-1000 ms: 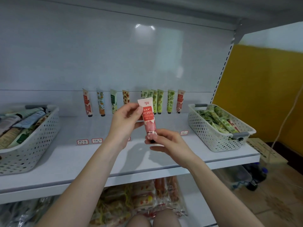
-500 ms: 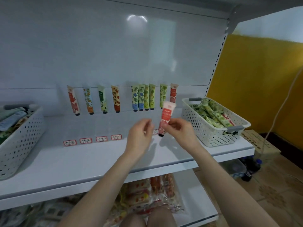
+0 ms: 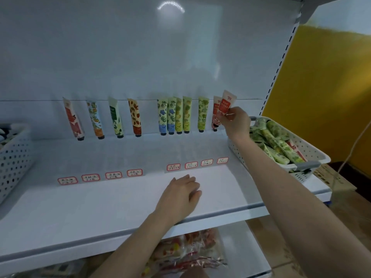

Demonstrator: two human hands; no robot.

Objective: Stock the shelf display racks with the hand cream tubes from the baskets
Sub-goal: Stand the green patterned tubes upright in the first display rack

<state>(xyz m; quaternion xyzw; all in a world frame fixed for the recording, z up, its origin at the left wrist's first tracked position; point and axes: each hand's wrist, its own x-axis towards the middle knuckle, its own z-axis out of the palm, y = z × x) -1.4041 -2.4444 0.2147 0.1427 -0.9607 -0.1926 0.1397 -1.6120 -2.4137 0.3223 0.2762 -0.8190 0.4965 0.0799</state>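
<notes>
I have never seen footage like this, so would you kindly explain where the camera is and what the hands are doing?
There is no machine here: a person wears one wide-angle camera on the head, so you look forward and down at their two hands. The right hand pinches a red hand cream tube, holding it up beside the row of tubes that stands cap-down along the back of the white shelf. The left hand rests on the shelf with relaxed fingers and holds nothing. A white basket at the right holds mostly green tubes; another basket sits at the left edge. Small red-edged labels line the shelf, and snack packets lie on the level below.
</notes>
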